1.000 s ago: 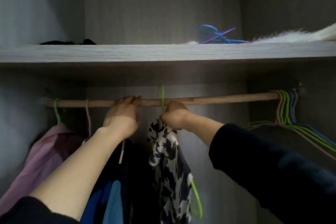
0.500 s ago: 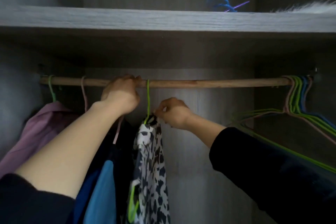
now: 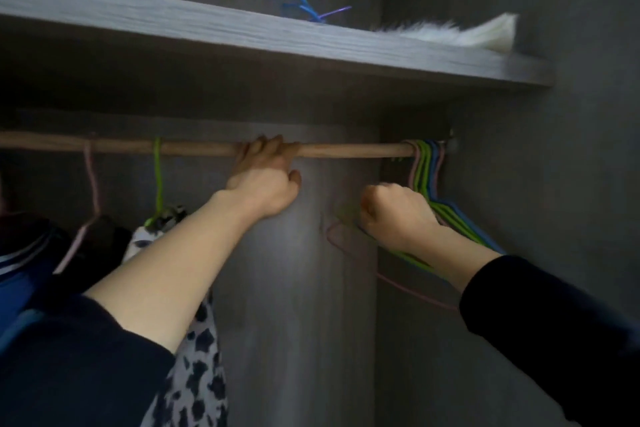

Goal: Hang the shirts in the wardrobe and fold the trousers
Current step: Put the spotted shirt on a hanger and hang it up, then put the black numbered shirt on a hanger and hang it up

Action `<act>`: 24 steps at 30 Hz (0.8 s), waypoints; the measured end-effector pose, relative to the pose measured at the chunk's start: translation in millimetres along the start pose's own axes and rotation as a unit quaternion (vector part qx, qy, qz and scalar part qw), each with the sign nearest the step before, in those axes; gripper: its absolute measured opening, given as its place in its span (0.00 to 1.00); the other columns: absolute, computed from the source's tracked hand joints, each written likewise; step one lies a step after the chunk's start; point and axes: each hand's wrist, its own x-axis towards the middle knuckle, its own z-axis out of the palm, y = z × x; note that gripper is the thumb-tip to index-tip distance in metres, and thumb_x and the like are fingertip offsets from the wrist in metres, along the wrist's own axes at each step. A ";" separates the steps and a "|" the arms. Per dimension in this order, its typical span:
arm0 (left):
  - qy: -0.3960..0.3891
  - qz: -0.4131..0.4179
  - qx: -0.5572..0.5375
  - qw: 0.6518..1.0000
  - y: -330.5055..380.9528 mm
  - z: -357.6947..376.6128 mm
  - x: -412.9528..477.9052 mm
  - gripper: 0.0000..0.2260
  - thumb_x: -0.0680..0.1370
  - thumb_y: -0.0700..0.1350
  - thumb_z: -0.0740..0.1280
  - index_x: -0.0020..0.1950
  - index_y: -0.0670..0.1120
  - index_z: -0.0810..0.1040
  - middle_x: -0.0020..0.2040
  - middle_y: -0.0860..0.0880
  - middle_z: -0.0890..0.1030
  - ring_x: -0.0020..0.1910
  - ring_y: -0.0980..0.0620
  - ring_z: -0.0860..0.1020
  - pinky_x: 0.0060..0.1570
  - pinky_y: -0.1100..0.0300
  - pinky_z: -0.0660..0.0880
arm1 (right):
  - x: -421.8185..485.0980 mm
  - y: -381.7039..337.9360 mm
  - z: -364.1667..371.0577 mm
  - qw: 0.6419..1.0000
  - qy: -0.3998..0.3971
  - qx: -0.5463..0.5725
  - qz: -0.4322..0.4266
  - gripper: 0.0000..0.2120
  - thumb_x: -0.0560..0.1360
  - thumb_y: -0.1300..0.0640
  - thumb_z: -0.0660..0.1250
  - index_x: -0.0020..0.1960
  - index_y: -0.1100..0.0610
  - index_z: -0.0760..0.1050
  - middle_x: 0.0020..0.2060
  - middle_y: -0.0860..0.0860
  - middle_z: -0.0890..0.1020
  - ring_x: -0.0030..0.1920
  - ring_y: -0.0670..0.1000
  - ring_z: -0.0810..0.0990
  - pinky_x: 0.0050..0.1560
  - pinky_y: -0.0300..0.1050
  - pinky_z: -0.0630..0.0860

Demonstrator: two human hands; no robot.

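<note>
Both arms reach up to the wardrobe [image 3: 519, 184] rod [image 3: 346, 150].
Left hand [image 3: 266, 180] curls over the rod; right hand [image 3: 398, 215] is fisted among empty hangers [image 3: 424, 170], grip unclear. Spotted shirt [image 3: 201, 357] hangs left on a green hanger [image 3: 158, 177].

- Single view: a head-worn wide-angle camera stands at the wardrobe opening and faces its back wall [image 3: 294, 288].
- Aim is forward and tilted upward: the shelf [image 3: 242, 35] shows its front edge and dark underside, and the rail [image 3: 353, 150] crosses mid-frame.
- The camera is rolled, so the shelf slopes down to the right.
- Range is close: both forearms enter from the bottom corners, with the left hand [image 3: 263, 191] and right hand [image 3: 398, 215] near centre.
- Framing: the side wall [image 3: 571, 184] fills the right, and the empty hangers [image 3: 424, 166] hang beside it.
</note>
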 end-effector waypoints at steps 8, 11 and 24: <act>0.111 0.039 -0.030 0.993 3.1 30.6 16.2 0.26 0.72 0.49 0.56 0.68 0.47 0.73 0.61 0.41 0.76 0.58 0.36 0.70 0.67 0.43 0.59 | -19.5 67.4 5.1 0.985 -0.017 -0.168 0.046 0.16 0.78 0.55 0.61 0.65 0.57 0.69 0.61 0.55 0.75 0.60 0.57 0.74 0.48 0.49 0.74; 0.116 0.032 -0.031 0.992 0.5 35.3 20.0 0.26 0.71 0.49 0.57 0.68 0.48 0.74 0.60 0.42 0.76 0.57 0.36 0.70 0.66 0.42 0.61 | -14.1 66.1 8.1 0.974 -0.049 -0.220 0.033 0.18 0.78 0.65 0.58 0.67 0.58 0.68 0.61 0.56 0.76 0.60 0.58 0.76 0.46 0.48 0.72; 0.106 0.028 -0.040 0.993 -2.7 36.8 22.3 0.28 0.71 0.55 0.55 0.70 0.52 0.72 0.65 0.44 0.74 0.62 0.38 0.67 0.68 0.44 0.58 | 28.3 35.9 -4.3 0.933 -0.034 0.255 0.250 0.15 0.74 0.51 0.67 0.53 0.61 0.76 0.49 0.58 0.80 0.49 0.58 0.80 0.44 0.49 0.78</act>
